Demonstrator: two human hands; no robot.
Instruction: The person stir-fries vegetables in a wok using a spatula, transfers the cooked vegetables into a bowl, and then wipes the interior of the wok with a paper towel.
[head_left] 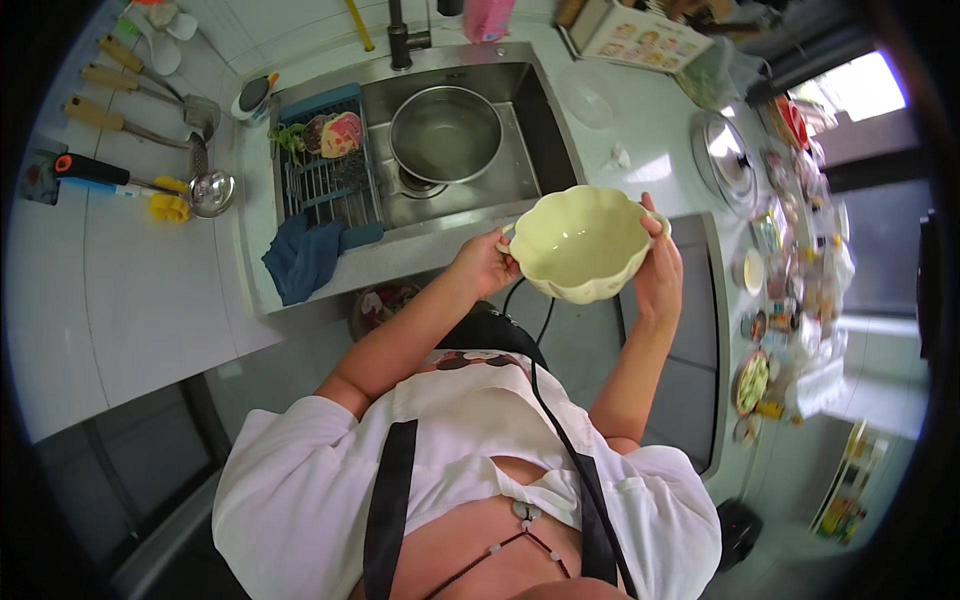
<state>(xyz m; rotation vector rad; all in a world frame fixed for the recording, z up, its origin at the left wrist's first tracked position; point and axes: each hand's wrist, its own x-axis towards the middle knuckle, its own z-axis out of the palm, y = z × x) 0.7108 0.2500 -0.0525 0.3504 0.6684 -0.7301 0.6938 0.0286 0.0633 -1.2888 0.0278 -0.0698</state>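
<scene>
A pale yellow scalloped bowl (582, 243) with two small side handles is held up in front of my chest, just below the sink. My left hand (484, 263) grips its left handle and my right hand (658, 268) grips its right handle and side. The bowl's inside looks empty and glossy. Behind it lies the steel sink (530, 100) with a round metal pot (445, 133) standing in the basin.
A drying rack (328, 180) with sponges spans the sink's left part, and a blue cloth (303, 257) hangs over its front edge. Ladles and spatulas (135, 130) hang on the tiled wall at left. A pot lid (727, 160) and several jars and dishes crowd the counter at right.
</scene>
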